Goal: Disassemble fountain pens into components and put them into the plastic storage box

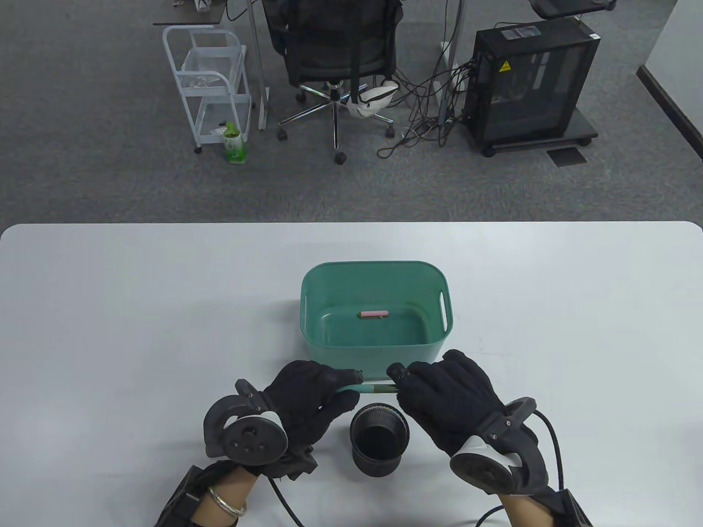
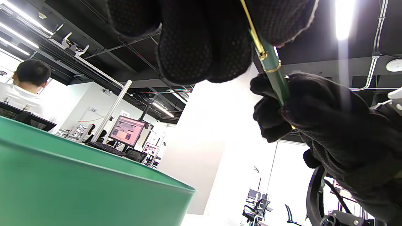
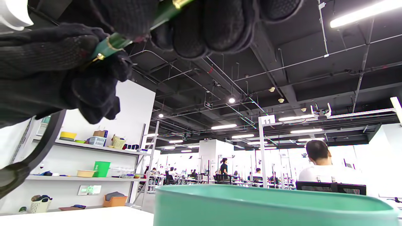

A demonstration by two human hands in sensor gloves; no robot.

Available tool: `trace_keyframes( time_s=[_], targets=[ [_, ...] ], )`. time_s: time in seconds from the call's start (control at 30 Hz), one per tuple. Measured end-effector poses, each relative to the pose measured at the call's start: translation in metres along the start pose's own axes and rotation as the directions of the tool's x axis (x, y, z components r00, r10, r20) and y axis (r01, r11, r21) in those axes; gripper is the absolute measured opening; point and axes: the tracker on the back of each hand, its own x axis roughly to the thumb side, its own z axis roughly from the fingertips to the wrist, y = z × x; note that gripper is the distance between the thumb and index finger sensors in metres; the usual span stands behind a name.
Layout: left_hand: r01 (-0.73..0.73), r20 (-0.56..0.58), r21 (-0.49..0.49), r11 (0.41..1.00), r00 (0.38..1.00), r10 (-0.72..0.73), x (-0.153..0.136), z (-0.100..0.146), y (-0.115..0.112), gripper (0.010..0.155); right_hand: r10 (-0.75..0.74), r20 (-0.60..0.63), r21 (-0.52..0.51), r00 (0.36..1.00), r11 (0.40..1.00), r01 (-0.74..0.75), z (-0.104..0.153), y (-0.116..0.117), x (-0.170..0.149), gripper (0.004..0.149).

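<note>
A green fountain pen (image 1: pixel 372 388) with gold trim is held level just in front of the green plastic storage box (image 1: pixel 313 307). My left hand (image 1: pixel 316 392) grips its capped end, where the gold clip (image 2: pixel 253 33) shows. My right hand (image 1: pixel 439 392) grips the other end of the pen (image 2: pixel 276 80). Both hands hold it above the table, over a black mesh pen cup (image 1: pixel 380 439). A pink pen part (image 1: pixel 374 314) lies on the box floor. In the right wrist view the pen (image 3: pixel 116 42) runs between both gloves.
The box rim (image 3: pixel 267 196) fills the low foreground of both wrist views. Beyond the table's far edge are an office chair (image 1: pixel 340 55), a white cart (image 1: pixel 211 82) and a computer tower (image 1: pixel 530 82). People sit at desks in the background.
</note>
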Motion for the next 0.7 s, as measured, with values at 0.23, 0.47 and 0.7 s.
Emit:
trace_keyframes(
  time_s=[0.23,0.47,0.7],
  targets=[
    [0.021,0.061,0.003,1.000,0.998,-0.021,0.006,0.000,0.007,0.047,-0.083,0.016,0.005,0.996,0.997,0.082,-0.002,-0.010,-0.001,0.043],
    [-0.011,0.078,0.011,1.000,0.997,0.010,0.009,0.000,0.013,0.047,-0.095,0.033,-0.017,0.995,0.995,0.096,-0.002,-0.018,0.002,0.043],
    [-0.035,0.074,0.007,0.999,0.997,0.035,0.009,0.000,0.015,0.047,-0.097,0.045,-0.036,0.994,0.994,0.099,-0.002,-0.019,0.003,0.043]
  ],
)
